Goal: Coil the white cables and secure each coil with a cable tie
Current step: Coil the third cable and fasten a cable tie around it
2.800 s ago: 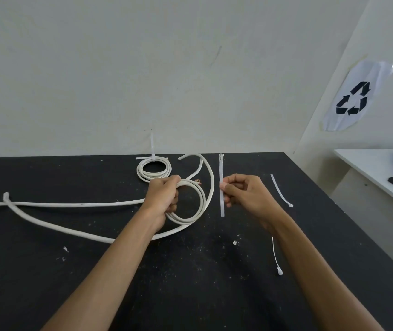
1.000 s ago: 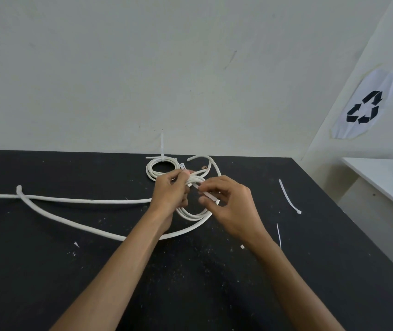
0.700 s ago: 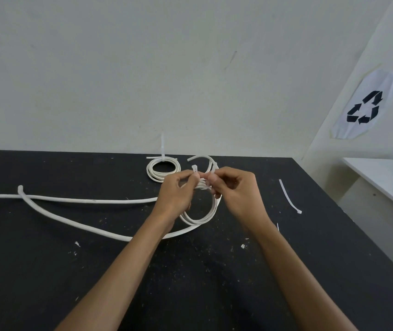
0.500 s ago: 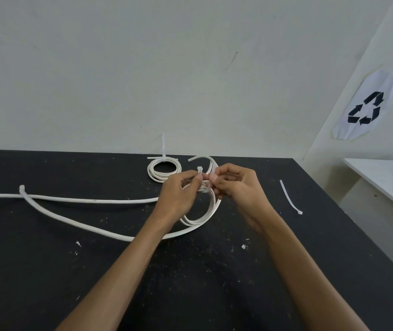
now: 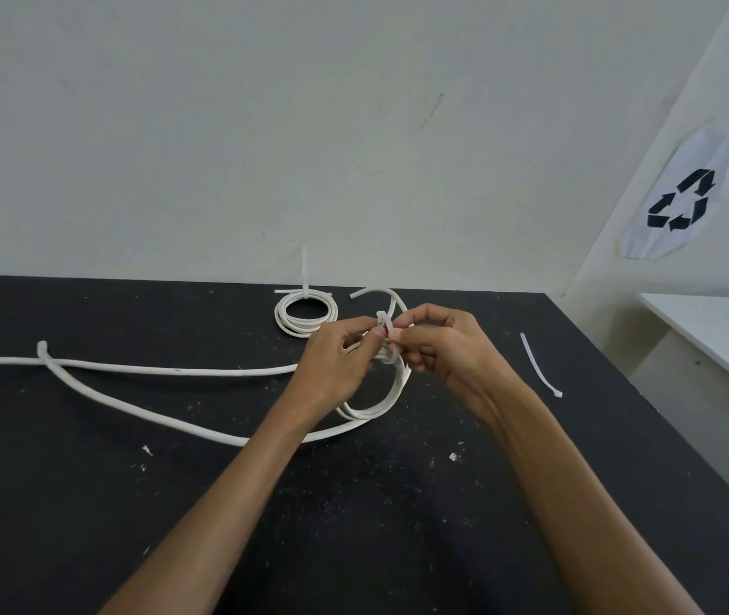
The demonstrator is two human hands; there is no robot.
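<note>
White nylon cable tie (image 5: 386,331) being pinched at both ends by left hand (image 5: 339,364) and right hand (image 5: 444,350), looping the springy, light cable coil (image 5: 380,392) on the black table (image 5: 88,503); pinching beside the tie likely stopping turns from springing apart

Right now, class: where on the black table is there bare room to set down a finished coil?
Near edge below the loose cable, and right side between the right hand and spare cable tie. Crowded: around the tied coil and both hands.
</note>
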